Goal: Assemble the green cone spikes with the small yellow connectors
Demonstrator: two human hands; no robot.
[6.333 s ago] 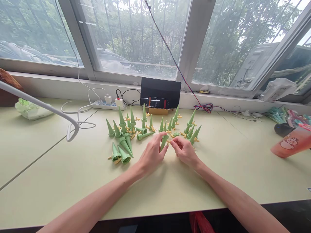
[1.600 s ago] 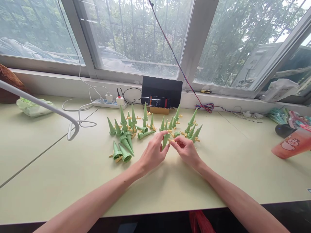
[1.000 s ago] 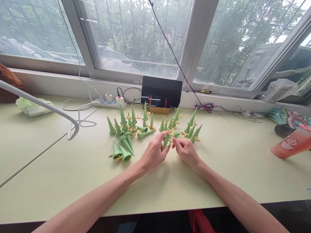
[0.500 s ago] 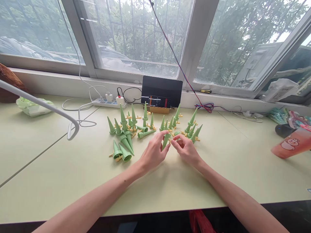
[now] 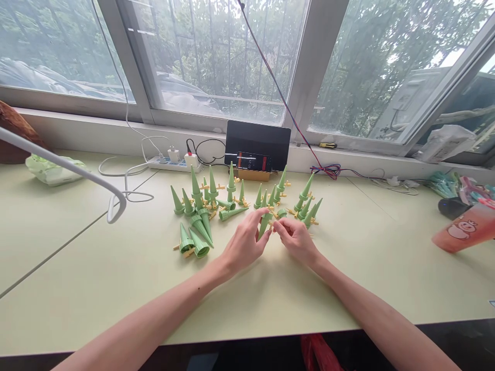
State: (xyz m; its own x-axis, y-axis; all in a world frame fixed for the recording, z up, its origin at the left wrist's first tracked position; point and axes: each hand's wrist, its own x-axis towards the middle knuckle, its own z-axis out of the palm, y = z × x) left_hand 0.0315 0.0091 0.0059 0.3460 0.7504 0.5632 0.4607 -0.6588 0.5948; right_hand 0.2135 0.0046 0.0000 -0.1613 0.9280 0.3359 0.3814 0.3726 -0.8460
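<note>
A green plant watering spike (image 5: 265, 223) is gripped between the thumb and fingers of my left hand (image 5: 247, 238), its wide end up and its point down. My right hand (image 5: 297, 238) pinches the small yellow valve (image 5: 270, 225) at the spike's side; its fingertips partly cover the valve. Around my hands are several more green spikes, most with yellow valves. Some stand point up, such as the tall stacked spike (image 5: 231, 185) behind and the right-hand stack (image 5: 304, 190). Others lie on their sides, like the open-ended spike (image 5: 200, 246) left of my left hand.
A dark tablet (image 5: 257, 141) leans at the window, with a phone (image 5: 253, 162) before it. Behind left is a power strip (image 5: 170, 164) with cables. An orange-red cup (image 5: 466, 226) lies tilted at the right. A white curved bar (image 5: 69, 167) crosses the left foreground.
My right hand has turned slightly at the valve, its fingers curling a little more. My left hand and the spike in it stay in place.
</note>
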